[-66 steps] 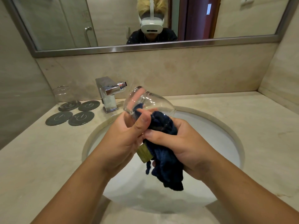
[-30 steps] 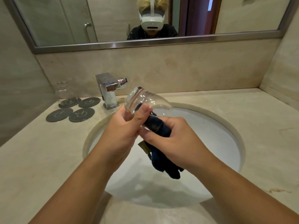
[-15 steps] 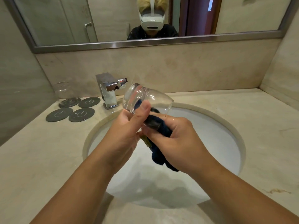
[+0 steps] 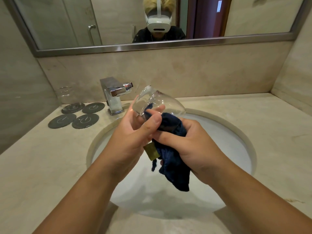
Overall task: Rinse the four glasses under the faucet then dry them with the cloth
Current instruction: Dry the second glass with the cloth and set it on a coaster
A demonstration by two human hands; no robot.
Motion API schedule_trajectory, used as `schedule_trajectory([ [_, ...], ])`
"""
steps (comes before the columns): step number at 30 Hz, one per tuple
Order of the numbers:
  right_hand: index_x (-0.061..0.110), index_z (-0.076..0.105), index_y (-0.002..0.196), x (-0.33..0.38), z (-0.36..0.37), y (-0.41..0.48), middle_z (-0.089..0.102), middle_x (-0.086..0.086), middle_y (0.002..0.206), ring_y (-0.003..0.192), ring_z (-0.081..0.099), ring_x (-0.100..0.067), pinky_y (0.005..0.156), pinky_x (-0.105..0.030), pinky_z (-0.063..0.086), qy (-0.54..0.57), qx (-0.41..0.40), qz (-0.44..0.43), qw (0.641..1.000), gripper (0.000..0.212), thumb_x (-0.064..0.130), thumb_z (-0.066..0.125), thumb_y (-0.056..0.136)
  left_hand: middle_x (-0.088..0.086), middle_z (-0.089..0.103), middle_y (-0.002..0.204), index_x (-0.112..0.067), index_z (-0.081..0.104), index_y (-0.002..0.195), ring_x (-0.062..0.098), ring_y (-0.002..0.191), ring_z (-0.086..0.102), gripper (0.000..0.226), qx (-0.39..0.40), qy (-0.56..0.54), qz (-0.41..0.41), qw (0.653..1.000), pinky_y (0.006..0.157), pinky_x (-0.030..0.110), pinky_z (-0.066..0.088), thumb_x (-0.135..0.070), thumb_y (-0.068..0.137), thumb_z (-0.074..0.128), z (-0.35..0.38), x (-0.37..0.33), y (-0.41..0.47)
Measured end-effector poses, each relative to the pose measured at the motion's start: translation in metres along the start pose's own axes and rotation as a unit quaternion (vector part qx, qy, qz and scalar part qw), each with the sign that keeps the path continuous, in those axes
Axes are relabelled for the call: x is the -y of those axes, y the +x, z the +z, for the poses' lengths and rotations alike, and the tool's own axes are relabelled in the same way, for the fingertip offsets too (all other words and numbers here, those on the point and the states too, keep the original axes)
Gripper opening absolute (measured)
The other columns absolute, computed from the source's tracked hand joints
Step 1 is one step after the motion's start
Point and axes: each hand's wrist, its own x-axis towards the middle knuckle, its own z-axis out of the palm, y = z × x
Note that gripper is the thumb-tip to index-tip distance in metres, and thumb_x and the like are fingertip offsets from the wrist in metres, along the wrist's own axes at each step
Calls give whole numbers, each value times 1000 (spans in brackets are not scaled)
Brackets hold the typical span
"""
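Observation:
Over the white sink basin point(image 4: 219, 132), my left hand point(image 4: 133, 139) grips a clear glass point(image 4: 162, 103) that lies tilted, its base toward the faucet point(image 4: 114, 93). My right hand point(image 4: 190, 146) grips a dark blue cloth point(image 4: 173, 168), part of which is pushed into the glass's mouth. A tan label hangs from the cloth between my hands. A second clear glass point(image 4: 67, 95) stands upright on the far-left coaster at the back left.
Dark round coasters point(image 4: 86, 120) lie in a cluster left of the faucet on the beige stone counter point(image 4: 42, 166). A framed mirror point(image 4: 219, 19) hangs above the backsplash. Walls close in at the left and the right.
The cloth has shifted in my right hand and hangs lower. The glass has turned slightly in my left hand. Both hands stay over the basin.

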Motion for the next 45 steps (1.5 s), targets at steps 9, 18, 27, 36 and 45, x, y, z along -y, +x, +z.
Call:
schedule_trajectory([
  [9, 20, 80, 103, -4, 4, -4, 64, -10, 57, 47, 61, -30, 48, -27, 46, -122, -11, -18, 992, 14, 15, 66, 103, 28, 70, 122, -6, 52, 149, 42, 120, 70, 121, -19, 53, 1, 998, 105, 51, 55, -81, 61, 87, 1, 5, 3],
  [18, 23, 82, 115, 4, 1, -2, 81, -9, 97, 91, 76, -23, 85, -35, 61, 31, 19, 4, 999, 34, 0, 73, 93, 19, 64, 146, -15, 41, 162, 33, 136, 65, 118, 34, -8, 7, 999, 113, 52, 53, -55, 66, 98, -5, 0, 0],
  [27, 39, 76, 89, 2, 9, -10, 66, 9, 57, 47, 61, -9, 43, -18, 43, -150, -30, -94, 984, 38, 5, 65, 102, -5, 80, 107, -41, 79, 100, 17, 111, 76, 69, 20, -6, -8, 1000, 92, 35, 58, -88, 50, 84, 8, 1, 2],
  [36, 20, 82, 111, 3, 2, -3, 79, -11, 88, 81, 74, -22, 79, -34, 60, -15, 33, -4, 999, 27, 3, 79, 90, 21, 76, 121, -1, 67, 129, 35, 121, 73, 89, 45, -23, 16, 999, 94, 36, 61, -60, 67, 92, -2, 0, 0],
  [45, 34, 80, 76, 4, 10, -7, 66, -23, 60, 47, 60, -39, 50, -43, 52, -90, -60, -64, 992, 40, 4, 69, 99, 12, 75, 125, -3, 57, 133, 26, 118, 73, 108, -2, -12, -25, 1000, 91, 37, 58, -78, 62, 87, 3, 3, 5],
])
